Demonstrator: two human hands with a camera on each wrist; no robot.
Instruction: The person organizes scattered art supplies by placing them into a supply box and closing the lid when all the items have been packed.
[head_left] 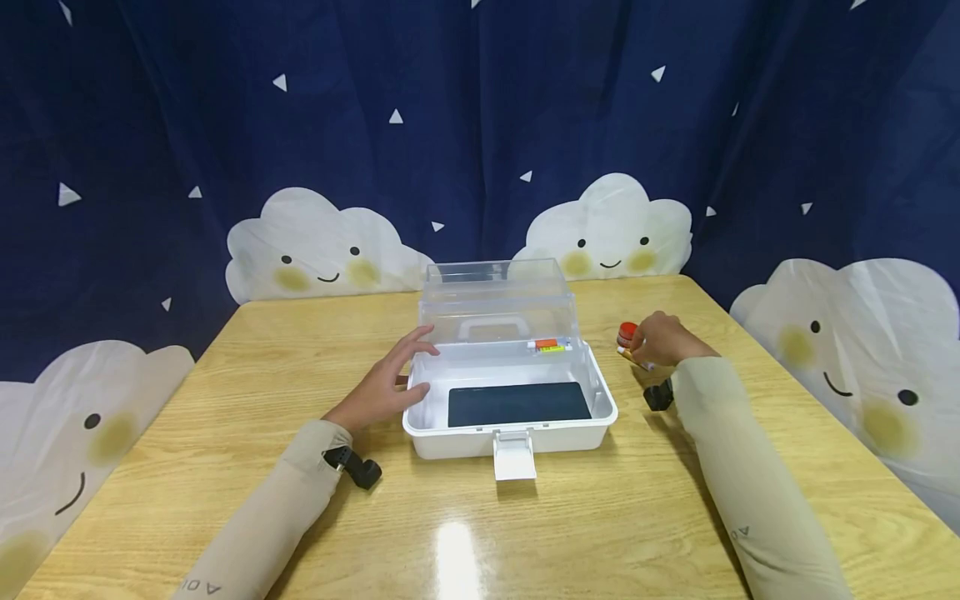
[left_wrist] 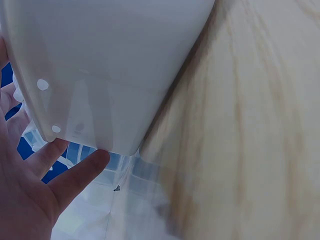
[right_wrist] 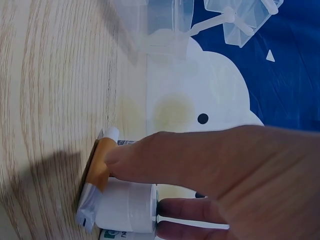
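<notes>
A white storage box (head_left: 457, 446) with a raised clear lid (head_left: 495, 287) stands mid-table. My left hand (head_left: 382, 387) lies at its left rim, thumb over the inside, fingers spread; the left wrist view shows fingertips (left_wrist: 102, 156) touching the far edge of the white side wall. To the right, my right hand (head_left: 663, 339) reaches down over an orange-brown paint tube (head_left: 634, 358) beside a red jar (head_left: 628, 330). In the right wrist view the thumb touches the tube (right_wrist: 97, 165), with two fingers at a white jar (right_wrist: 125, 207); the index finger is hidden, so I cannot tell whether it pinches the tube.
Inside the box lie a dark rectangular panel (head_left: 517, 404) and, at the back right, an orange tube (head_left: 546, 343) and a yellow tube (head_left: 553, 349). The front latch (head_left: 513, 462) hangs down. Behind the wooden table (head_left: 330, 333) is a blue curtain (head_left: 465, 125) with clouds.
</notes>
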